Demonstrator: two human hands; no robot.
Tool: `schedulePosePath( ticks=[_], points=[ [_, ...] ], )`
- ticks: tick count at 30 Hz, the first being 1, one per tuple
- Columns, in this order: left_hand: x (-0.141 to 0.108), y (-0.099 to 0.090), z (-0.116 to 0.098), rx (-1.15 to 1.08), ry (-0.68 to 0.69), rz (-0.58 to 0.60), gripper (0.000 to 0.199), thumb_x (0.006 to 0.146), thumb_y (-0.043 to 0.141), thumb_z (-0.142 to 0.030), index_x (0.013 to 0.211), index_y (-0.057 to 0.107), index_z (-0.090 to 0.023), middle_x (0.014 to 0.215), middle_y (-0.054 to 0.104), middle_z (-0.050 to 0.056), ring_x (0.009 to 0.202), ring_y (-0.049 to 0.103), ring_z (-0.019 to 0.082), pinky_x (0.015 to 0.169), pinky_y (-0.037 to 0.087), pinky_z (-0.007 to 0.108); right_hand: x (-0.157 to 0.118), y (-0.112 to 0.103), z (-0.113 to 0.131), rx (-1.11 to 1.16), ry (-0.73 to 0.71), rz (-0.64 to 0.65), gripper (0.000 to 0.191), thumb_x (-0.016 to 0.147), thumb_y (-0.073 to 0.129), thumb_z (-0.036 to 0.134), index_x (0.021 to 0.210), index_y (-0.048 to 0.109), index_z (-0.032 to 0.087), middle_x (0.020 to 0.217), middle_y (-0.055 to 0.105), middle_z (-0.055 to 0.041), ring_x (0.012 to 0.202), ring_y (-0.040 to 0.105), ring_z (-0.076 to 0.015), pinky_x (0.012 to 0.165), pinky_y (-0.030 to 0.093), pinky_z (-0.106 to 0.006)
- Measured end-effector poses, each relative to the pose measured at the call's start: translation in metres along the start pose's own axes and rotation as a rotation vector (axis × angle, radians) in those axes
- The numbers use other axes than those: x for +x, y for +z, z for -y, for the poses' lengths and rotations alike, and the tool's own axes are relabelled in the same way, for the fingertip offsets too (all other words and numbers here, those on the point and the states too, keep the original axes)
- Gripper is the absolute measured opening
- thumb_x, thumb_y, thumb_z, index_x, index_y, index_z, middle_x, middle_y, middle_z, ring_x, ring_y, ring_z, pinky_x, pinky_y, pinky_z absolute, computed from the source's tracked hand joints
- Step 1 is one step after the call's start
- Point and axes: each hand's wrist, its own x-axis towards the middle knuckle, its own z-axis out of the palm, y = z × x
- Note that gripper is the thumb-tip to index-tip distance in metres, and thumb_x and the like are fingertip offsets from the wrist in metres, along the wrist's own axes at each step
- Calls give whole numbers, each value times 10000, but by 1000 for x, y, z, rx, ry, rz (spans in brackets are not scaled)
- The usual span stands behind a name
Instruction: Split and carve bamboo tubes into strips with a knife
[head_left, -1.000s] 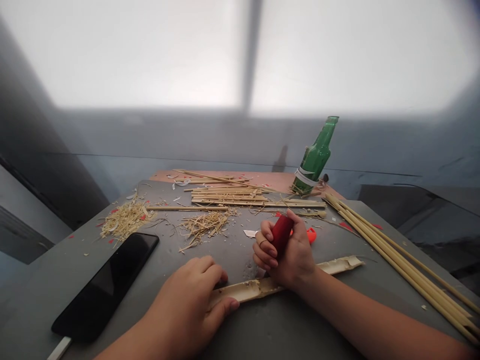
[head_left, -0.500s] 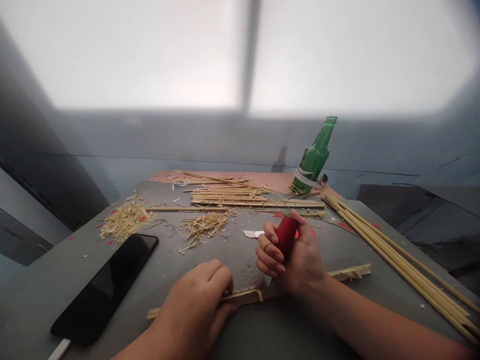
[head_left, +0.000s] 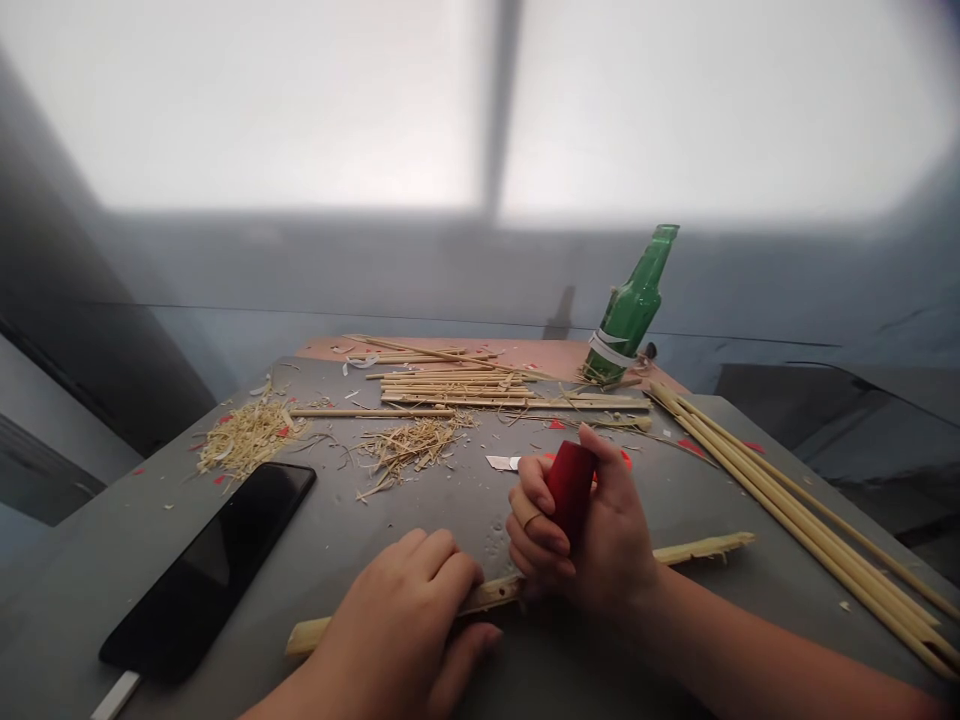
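Note:
A pale, peeled plant stalk (head_left: 703,550) lies across the near part of the table, passing under both hands. My left hand (head_left: 412,605) is closed over its left part, with the thumb on the near side. The cut left end (head_left: 304,636) sticks out beyond the wrist. My right hand (head_left: 592,540) is wrapped round a tapered dark red handle (head_left: 570,490), held upright over the stalk. Whatever the handle's lower end carries is hidden by the hand. Just behind the right hand lies a flat whitish strip (head_left: 501,463), with orange-red showing past the fingers.
A black phone (head_left: 210,575) with a white cable lies at left. Two heaps of shavings (head_left: 251,440) (head_left: 416,448) and several thin sticks (head_left: 450,390) lie farther back. A tilted green bottle (head_left: 630,310) stands at the back right. Long stalks (head_left: 795,520) run along the right side.
The stalk has turned, and a paler face now shows between my hands. My left hand has shifted slightly right, its thumb farther from the fingers. The right hand still grips the red handle.

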Motion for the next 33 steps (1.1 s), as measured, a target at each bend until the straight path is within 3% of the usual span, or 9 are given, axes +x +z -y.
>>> schedulePosePath(
  ticks=[9,16,25,33],
  points=[
    [-4,-5,-7,-48,-71,24,96,913,539,-225,969,618,-225,1094,648,59,1008,581,281,829,460,394,-5,1,-8,-71,44,61,625,905,405,695,600,598,186,396,441,48,291,306,-94,321,310,-210],
    [-3,-3,-10,-73,-117,45,142,828,599,-188,966,596,-222,1116,639,52,1027,568,280,832,459,387,-8,15,5,-119,-81,-92,573,851,491,683,570,589,194,386,430,53,301,306,-92,348,332,-224],
    [-4,4,-13,-155,-114,24,254,771,693,-244,1016,626,-239,1149,643,59,1069,567,302,897,466,430,-15,30,-6,-192,-76,-244,577,719,609,743,524,571,201,367,426,51,290,300,-83,325,255,-209],
    [-5,1,-14,-83,-107,34,210,845,587,-212,1050,627,-235,1148,649,82,1044,594,304,873,492,442,-13,33,-5,-194,-71,-308,604,662,652,780,520,573,198,382,455,38,305,383,-100,356,299,-225]
  ],
)
